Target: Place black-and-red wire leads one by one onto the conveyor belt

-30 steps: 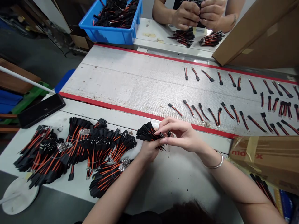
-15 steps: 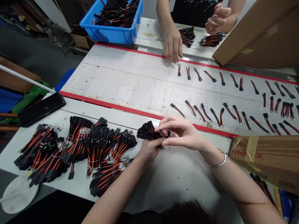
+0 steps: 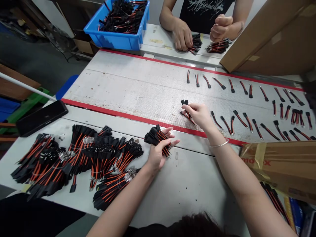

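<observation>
Head view, hands apart: left hand (image 3: 157,154) clamps a wire bunch (image 3: 155,135) above the near counter (image 3: 172,187), right hand (image 3: 201,115) pinches what look like 2 leads (image 3: 186,103) over the belt (image 3: 138,85). Already laid: spaced wires (image 3: 240,118) on the belt's right half, far and near sides. Seemingly remaining: pinched leads, not yet released, held bunch, plus bundles (image 3: 102,149) piled near left, count unclear.

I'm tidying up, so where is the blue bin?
In the head view, the blue bin stands upper left, beyond the red-edged belt, left of the co-worker.
</observation>
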`<state>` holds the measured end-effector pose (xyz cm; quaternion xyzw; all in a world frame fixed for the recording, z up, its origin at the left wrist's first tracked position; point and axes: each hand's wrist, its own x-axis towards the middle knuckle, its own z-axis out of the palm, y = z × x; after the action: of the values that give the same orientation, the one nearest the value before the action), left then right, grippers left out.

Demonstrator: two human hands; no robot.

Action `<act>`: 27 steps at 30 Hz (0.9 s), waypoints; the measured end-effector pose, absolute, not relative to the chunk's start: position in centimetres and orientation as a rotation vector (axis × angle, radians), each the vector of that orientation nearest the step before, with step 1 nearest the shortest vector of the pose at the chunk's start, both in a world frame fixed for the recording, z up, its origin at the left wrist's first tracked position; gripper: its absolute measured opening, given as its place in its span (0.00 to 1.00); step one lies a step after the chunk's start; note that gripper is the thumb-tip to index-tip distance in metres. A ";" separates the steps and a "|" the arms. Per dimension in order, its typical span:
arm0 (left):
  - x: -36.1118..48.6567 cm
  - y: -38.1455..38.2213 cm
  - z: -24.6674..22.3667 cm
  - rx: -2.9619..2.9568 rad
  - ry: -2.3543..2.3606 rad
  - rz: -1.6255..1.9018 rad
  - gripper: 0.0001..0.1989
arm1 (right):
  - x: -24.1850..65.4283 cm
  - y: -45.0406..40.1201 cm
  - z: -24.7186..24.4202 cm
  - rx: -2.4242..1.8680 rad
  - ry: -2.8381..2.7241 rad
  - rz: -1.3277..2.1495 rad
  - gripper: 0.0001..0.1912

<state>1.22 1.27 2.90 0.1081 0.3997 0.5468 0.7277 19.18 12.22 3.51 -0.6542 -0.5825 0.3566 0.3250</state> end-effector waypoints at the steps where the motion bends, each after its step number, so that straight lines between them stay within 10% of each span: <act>1: 1.2 1.3 3.0 0.239 0.883 1.198 0.14 | 19.5 12.7 3.3 -1.741 -1.545 0.898 0.19; 15: 1.1 1.2 2.8 0.254 0.960 1.149 0.22 | 22.8 13.5 3.2 -1.840 -1.572 0.532 0.13; 21: 1.1 0.9 2.4 0.302 0.906 1.209 0.18 | 19.5 9.3 6.2 -1.273 -1.642 1.477 0.17; 27: 1.4 0.9 2.1 0.326 0.876 1.322 0.15 | 15.2 5.9 7.4 -0.873 -1.543 1.559 0.07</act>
<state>1.38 0.95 2.11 0.1456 0.3918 0.5911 0.6899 15.17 5.88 7.36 -0.3420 -0.6045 0.6107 0.3803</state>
